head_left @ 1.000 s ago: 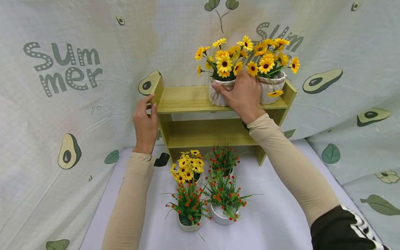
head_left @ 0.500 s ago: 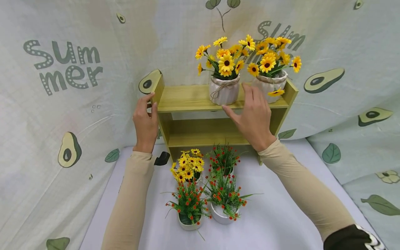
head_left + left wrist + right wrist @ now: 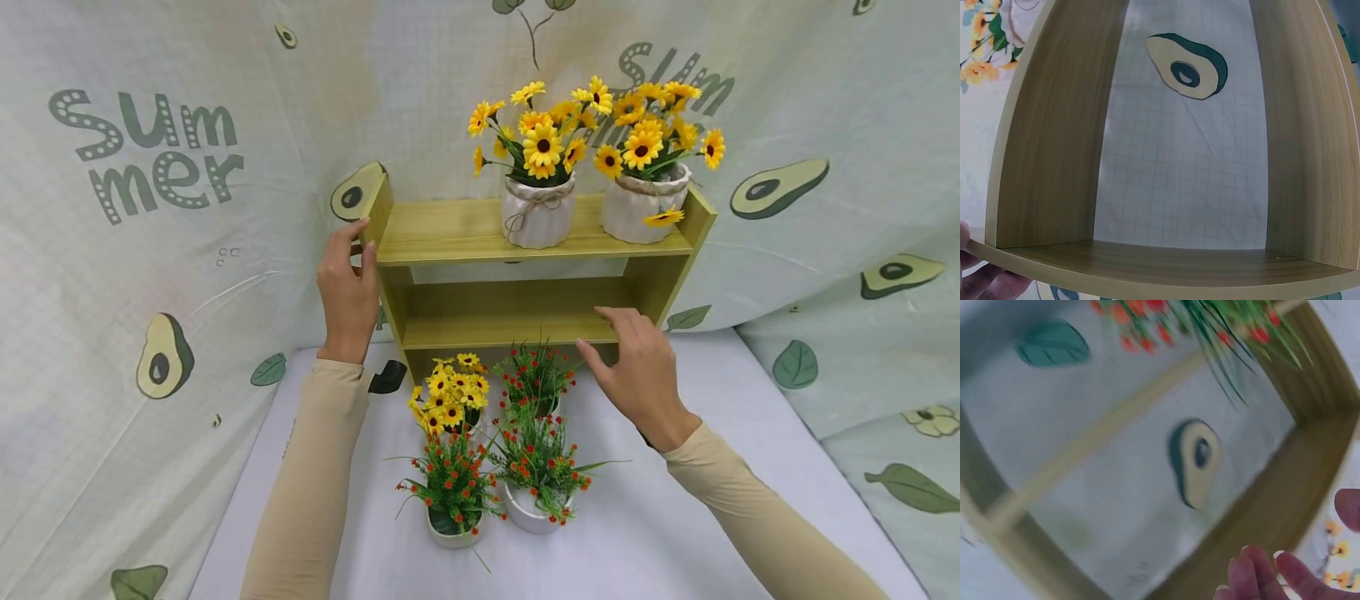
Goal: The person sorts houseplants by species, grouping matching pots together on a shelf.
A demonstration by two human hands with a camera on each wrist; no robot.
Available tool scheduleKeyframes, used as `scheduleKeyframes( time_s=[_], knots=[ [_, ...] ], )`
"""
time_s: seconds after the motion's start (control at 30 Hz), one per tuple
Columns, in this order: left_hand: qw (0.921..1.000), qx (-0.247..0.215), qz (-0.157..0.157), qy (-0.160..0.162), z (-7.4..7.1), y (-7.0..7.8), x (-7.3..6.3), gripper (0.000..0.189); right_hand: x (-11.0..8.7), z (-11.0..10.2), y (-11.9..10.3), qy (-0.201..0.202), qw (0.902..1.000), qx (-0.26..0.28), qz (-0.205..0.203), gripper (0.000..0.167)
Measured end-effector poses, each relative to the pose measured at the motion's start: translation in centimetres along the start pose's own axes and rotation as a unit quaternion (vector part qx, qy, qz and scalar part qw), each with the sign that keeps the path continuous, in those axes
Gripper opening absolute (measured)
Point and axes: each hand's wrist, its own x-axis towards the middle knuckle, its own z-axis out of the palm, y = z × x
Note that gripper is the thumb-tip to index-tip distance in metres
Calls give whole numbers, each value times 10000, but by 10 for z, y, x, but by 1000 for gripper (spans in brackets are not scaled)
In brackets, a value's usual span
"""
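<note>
A two-tier wooden shelf (image 3: 442,233) stands at the back of the table. My left hand (image 3: 347,292) grips the upper edge of its left side panel; in the left wrist view the fingers (image 3: 1007,284) lie along the panel's outside. On the top board sit two white pots of yellow flowers, one near the middle (image 3: 538,218) and one at the right end (image 3: 637,212). My right hand (image 3: 639,367) hangs in front of the lower board's right part, fingers apart and holding nothing. Left of it stands a red-flowered plant (image 3: 536,379).
In front of the shelf, a small yellow-flowered pot (image 3: 453,396) and two more red-flowered pots, left (image 3: 453,483) and right (image 3: 536,471), stand close together on the white table (image 3: 652,533). A printed cloth (image 3: 187,275) hangs behind and at the sides.
My right hand has let go of the middle pot of yellow flowers and moved down and right, away from the top board. My left hand stays at the shelf's side panel.
</note>
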Motion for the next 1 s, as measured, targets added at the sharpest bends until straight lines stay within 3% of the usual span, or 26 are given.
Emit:
scheduleKeyframes(
  time_s=[0.33,0.5,0.77,1.0],
  knots=[
    [9999,40,117,-29,0,0,0,33,-77,13,31,-493,9975,-247,433,40],
    [9999,63,86,-9,0,0,0,33,-109,20,35,-1001,9922,-223,715,38],
    [10000,73,11,5,0,0,0,32,-144,27,29,-2126,9721,0,993,48],
    [10000,77,59,-2,0,0,0,33,-161,29,19,-2966,9461,374,1245,67]
  ],
)
